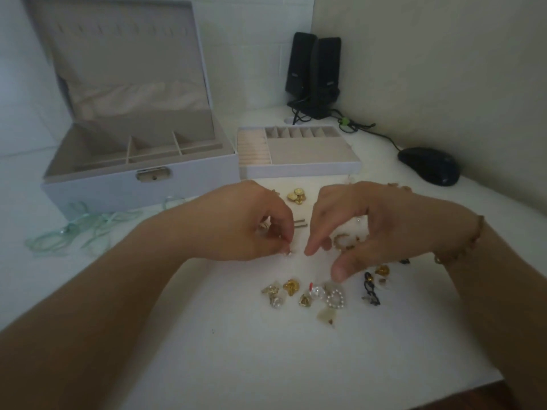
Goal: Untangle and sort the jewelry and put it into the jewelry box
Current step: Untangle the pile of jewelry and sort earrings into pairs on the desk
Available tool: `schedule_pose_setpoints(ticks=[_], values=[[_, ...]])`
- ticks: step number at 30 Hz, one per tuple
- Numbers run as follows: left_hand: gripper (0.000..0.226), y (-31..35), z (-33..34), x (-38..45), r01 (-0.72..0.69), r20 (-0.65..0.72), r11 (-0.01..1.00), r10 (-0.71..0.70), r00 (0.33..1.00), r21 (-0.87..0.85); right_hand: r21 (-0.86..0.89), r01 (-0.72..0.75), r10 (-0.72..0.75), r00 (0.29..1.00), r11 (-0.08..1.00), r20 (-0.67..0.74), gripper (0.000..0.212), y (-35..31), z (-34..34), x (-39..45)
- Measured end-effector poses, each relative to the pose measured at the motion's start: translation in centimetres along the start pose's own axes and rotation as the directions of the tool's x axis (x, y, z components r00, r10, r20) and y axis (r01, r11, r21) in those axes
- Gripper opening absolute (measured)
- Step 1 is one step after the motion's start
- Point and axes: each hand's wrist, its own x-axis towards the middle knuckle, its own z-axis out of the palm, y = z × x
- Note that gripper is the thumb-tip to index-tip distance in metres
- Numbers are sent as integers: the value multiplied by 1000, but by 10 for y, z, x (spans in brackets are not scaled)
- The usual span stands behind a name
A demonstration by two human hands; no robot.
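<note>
left hand [236, 226] pinching small shiny stud earring [287, 253] just above white table [207, 335], right hand [364, 232] loosely spread over scattered gold and pearl earrings [310, 294], open pale grey jewelry box [133, 161] behind, removable tray [299, 152] beside it

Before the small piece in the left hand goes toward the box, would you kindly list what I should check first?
1. Left hand pinches a small sparkly piece at its fingertips: ok.
2. Piece free of other jewelry: cannot tell, too small.
3. Right hand holds nothing, fingers relaxed above a gold hoop: ok.
4. Jewelry box lid up, compartments bare: ok.
5. Removable tray sits beside the box, its slots reachable: ok.
6. Loose earrings unsorted on the table: not ok.
</note>
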Motion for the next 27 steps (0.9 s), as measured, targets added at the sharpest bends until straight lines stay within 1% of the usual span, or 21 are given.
schedule_pose_setpoints(ticks=[2,5,7,9,10,12,13,15,17,18,22,25,27], values=[[7,-1,0,0,-17,-16,1000,18,1000,6,-32,17,-16,999,999,45,35,-4,9,7],[5,-2,-2,0,-9,-61,1000,8,998,-11,-61,50,-45,996,997,80,21,-7,18,15],[6,-2,-4,0,-12,-84,999,8,996,-46,-55,56,-53,997,997,49,13,-8,17,14],[5,-1,-5,1,-12,-104,997,3,995,-81,-9,45,-45,998,999,-50,8,-8,11,9],[5,-1,-6,2,-8,-126,996,-4,992,-93,10,29,-28,991,1000,-133,8,-7,7,7],[6,0,-6,3,25,-200,990,-53,978,-140,40,-23,35,947,999,-320,12,-4,2,6],[6,1,-6,3,46,-237,982,-89,967,-182,72,-50,74,917,996,-391,12,-2,0,6],[5,3,-6,5,63,-292,951,-155,944,-302,168,-75,146,874,983,-464,10,0,-1,6],[1,5,-5,6,60,-320,901,-214,923,-430,221,-97,193,861,970,-470,9,0,1,7],[1,6,-5,6,58,-328,882,-234,915,-467,235,-107,209,857,966,-470,8,0,2,9],[3,10,-2,8,31,-325,839,-245,913,-543,315,-56,213,843,948,-493,11,2,7,15],[5,10,1,9,27,-311,814,-252,916,-580,370,-6,202,846,929,-494,24,4,9,18],[7,11,3,10,24,-298,792,-258,919,-610,382,-1,201,852,924,-484,28,5,10,19]])
